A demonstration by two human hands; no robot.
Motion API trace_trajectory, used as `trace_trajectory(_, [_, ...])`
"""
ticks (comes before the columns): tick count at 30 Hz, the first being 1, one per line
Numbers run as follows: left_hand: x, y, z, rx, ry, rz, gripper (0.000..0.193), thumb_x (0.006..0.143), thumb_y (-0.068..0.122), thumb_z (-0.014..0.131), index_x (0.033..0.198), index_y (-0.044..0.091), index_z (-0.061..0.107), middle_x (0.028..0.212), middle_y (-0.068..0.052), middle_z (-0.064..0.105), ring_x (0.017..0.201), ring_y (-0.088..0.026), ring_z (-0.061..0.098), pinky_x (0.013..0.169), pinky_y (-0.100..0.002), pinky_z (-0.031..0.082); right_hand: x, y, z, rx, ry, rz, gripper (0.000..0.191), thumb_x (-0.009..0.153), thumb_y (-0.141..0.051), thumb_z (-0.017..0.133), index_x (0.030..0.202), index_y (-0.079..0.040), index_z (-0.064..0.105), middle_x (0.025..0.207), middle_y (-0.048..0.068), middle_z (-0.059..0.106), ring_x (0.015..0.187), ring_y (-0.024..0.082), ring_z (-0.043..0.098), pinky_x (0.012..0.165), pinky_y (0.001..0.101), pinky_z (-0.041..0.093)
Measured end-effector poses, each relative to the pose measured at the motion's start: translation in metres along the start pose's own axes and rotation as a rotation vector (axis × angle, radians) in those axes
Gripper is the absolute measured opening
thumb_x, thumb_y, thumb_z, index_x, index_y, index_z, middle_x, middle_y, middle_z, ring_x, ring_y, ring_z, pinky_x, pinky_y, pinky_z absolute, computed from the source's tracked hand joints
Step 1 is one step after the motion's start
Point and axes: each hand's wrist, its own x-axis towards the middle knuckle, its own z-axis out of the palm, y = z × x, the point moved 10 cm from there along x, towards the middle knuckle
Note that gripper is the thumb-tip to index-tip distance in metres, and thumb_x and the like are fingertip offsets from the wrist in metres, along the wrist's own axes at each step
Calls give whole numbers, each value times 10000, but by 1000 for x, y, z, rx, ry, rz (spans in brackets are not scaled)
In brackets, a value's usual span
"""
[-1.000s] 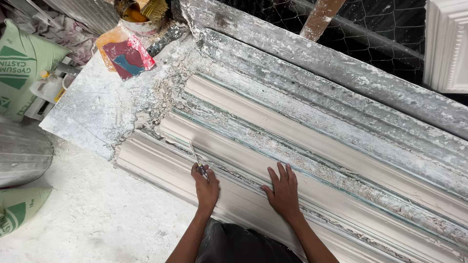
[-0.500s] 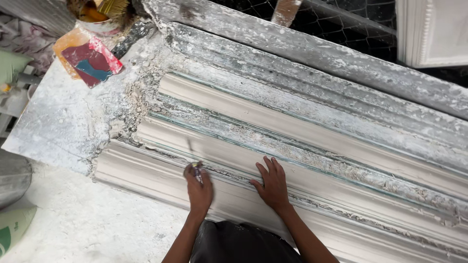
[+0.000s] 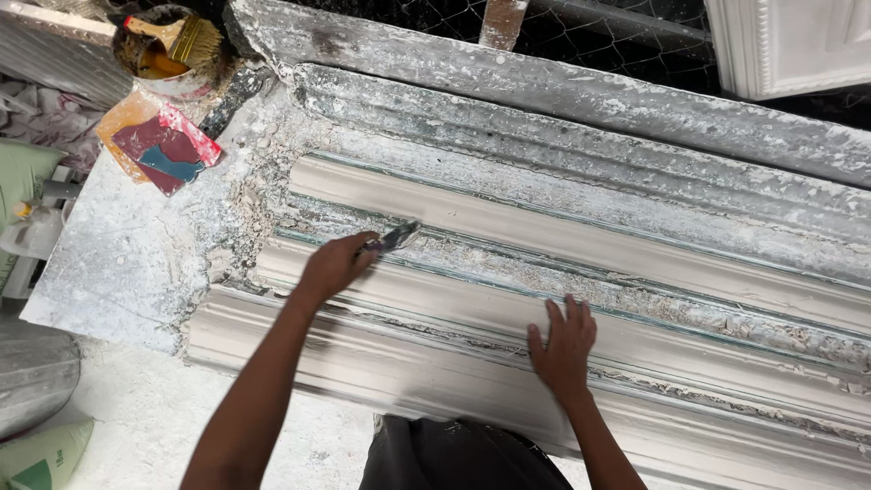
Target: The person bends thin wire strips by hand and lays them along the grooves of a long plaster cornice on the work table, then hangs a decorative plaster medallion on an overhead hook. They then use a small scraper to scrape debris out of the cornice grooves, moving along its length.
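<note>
A long white plaster moulding (image 3: 508, 227) with ridged profiles lies diagonally across a plaster-crusted bench (image 3: 127, 263). My left hand (image 3: 334, 265) grips a small scraper tool (image 3: 392, 239), whose blade tip touches a groove near the moulding's left end. My right hand (image 3: 564, 347) rests flat with spread fingers on a lower ridge of the moulding, holding nothing. Crumbled plaster lines the grooves between the ridges.
A bowl with a paintbrush (image 3: 172, 45) stands at the back left, beside red and orange scraps (image 3: 161, 145). Wire mesh (image 3: 581, 36) runs behind the bench. A white ornate frame (image 3: 798, 45) sits top right. Green sacks (image 3: 41, 458) lie on the dusty floor.
My left hand has reached forward and up from the front ridge to a groove farther back, with the scraper in it. My right hand stays flat on the moulding. The view shifted.
</note>
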Motion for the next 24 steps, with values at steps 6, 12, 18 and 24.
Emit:
trace_trajectory(6, [26,10,4,71,-56,118,474,916,390,690,1360,239,622,916,-113,780,841,-302,734,761,-437,564,-19,16,3,26,72,-3,504,993,-314,543,1408,-28,525,1522,259,416,1477,483,297,1192,635,224])
trace_trajectory(12, [35,53,61,27,-65,188,455,930,419,680,1331,211,626,949,-119,771,878,-340,726,767,-463,562,-19,18,7,21,73,-4,516,985,-311,545,1412,-22,523,1517,255,423,1466,455,320,1189,630,221])
trace_trajectory(18, [24,51,61,-33,-39,141,504,940,401,667,1371,152,590,944,-138,757,851,-350,715,738,-464,550,-18,16,4,17,92,-5,507,965,-295,573,1396,-29,534,1509,249,438,1449,441,343,1191,606,233])
trace_trajectory(24, [30,48,54,-5,-78,122,370,941,427,662,1229,198,694,910,-94,777,805,-285,745,728,-425,569,-15,12,0,-1,105,-15,514,950,-282,590,1393,-27,534,1495,236,444,1439,432,356,1183,601,249])
